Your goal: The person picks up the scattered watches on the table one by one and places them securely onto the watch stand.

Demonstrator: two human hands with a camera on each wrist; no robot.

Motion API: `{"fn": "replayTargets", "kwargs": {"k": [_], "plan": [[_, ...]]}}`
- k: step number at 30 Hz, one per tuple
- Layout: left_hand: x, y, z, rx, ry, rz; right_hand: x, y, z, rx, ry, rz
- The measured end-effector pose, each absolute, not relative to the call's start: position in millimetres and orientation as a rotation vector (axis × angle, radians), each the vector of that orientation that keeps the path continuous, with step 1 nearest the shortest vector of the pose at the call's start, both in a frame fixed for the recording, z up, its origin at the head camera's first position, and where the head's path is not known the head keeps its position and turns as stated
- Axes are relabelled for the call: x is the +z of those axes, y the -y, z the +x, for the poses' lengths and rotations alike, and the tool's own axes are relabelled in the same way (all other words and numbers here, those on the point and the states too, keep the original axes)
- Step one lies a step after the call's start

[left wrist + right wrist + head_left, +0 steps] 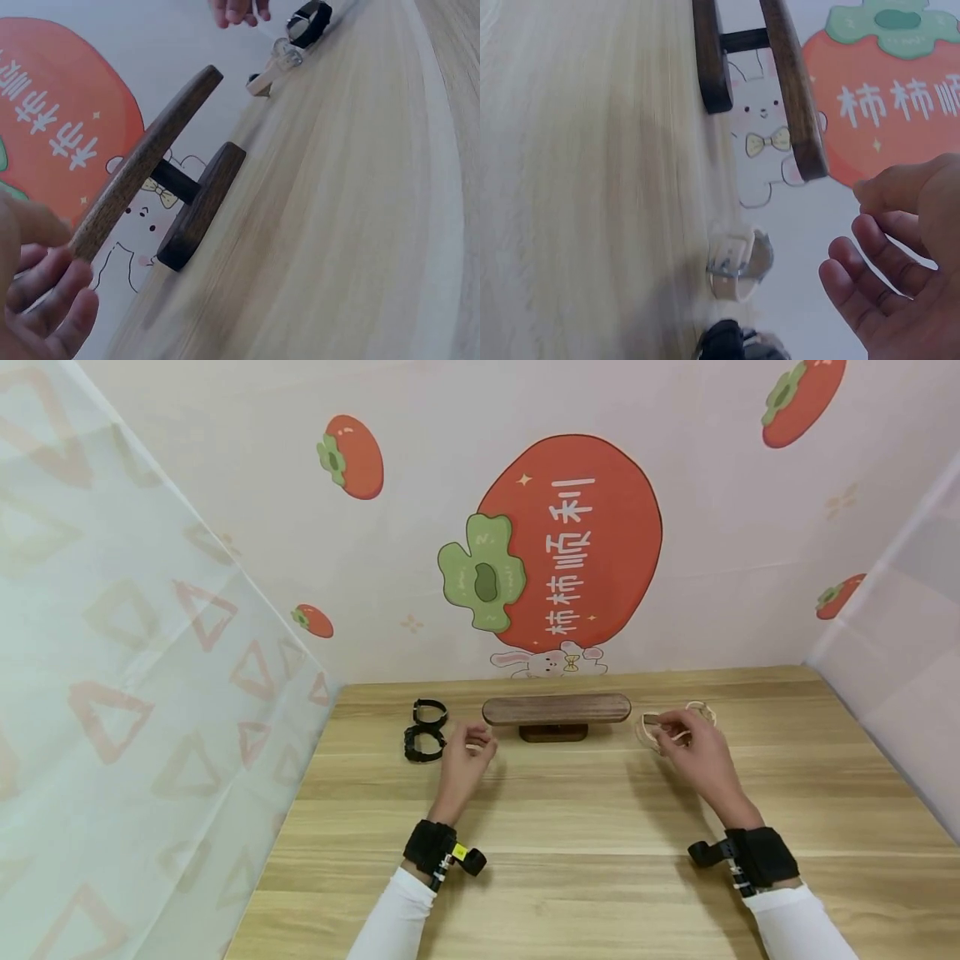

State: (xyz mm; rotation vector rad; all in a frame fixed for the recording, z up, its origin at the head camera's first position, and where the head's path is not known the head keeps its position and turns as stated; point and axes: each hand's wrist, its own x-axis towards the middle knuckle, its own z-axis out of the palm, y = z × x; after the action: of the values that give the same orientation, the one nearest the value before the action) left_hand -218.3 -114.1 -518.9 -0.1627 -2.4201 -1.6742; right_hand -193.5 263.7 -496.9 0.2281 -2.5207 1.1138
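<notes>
A dark wooden T-shaped stand [557, 708] stands on the table, its long bar raised above a short base [206, 210]. Left of it are two black watches [426, 745], and my left hand [467, 764] hovers beside them with fingers loosely bent, holding nothing. In the left wrist view those fingers overlap the near end of the bar. Right of the stand, my right hand [701, 760] is over a pale-strapped watch [739, 262], partly hiding it in the head view. Its fingers [889, 262] curve loosely around nothing, apart from the watch.
A dark watch [309, 22] lies beyond the pale one in the left wrist view. A printed backdrop [405, 568] rises behind the table's back edge, with fabric side walls [150, 693] left and right. The wood-grain table [570, 877] extends toward me.
</notes>
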Motion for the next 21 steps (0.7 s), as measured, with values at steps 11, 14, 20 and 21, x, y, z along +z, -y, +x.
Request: {"fn": "replayTargets", "kwargs": {"k": [11,14,20,21], "plan": [[-536.4,109.2,-205.3,-1.918,2.431,-0.442,-509.7,-292.2,-185.0,1.077,2.473,0.064],[-539.4,105.7,-202.8,-1.936,2.427,-0.484,-511.3,-297.7,-182.9,1.058,2.498,0.018],[-546.3,101.0,-199.8,-1.984,2.441,-0.504,-513.6,-306.0,-180.2,0.968,2.571,-0.036],[-546.9,100.4,-199.6,-1.996,2.44,-0.501,-513.9,-307.3,-179.9,0.964,2.581,-0.043]]}}
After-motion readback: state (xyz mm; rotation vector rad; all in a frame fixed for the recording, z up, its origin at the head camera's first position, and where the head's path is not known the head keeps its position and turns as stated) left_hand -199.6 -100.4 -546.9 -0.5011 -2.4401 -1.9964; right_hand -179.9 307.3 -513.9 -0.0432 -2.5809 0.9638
